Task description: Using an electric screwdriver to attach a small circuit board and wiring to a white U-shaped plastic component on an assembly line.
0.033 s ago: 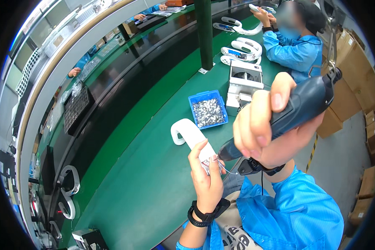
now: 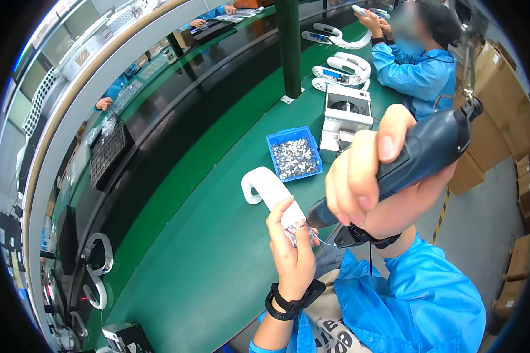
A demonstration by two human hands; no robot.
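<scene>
My left hand (image 2: 293, 253) is closed around the lower end of a white curved plastic part (image 2: 271, 191), whose far end bends into a hook. Thin wires stick out of the held end, next to my fingers. Wrapped in my right hand (image 2: 365, 176) is a dark electric screwdriver (image 2: 424, 150), hanging from a metal hook at its rear. Its nose points down and left, at the wired end of the white part beside my left fingertips. The bit's tip is too small to make out, so I cannot tell whether it touches.
A blue bin (image 2: 294, 154) of small screws stands beyond the white part. Behind it sits a white machine (image 2: 347, 109) by a green post (image 2: 290, 53). More white curved parts (image 2: 341, 70) lie farther back, near a co-worker in blue (image 2: 412, 70). Cardboard boxes (image 2: 494, 106) stand at right.
My right hand has shifted slightly left and down with the electric screwdriver. The left hand and the white part have stayed in place.
</scene>
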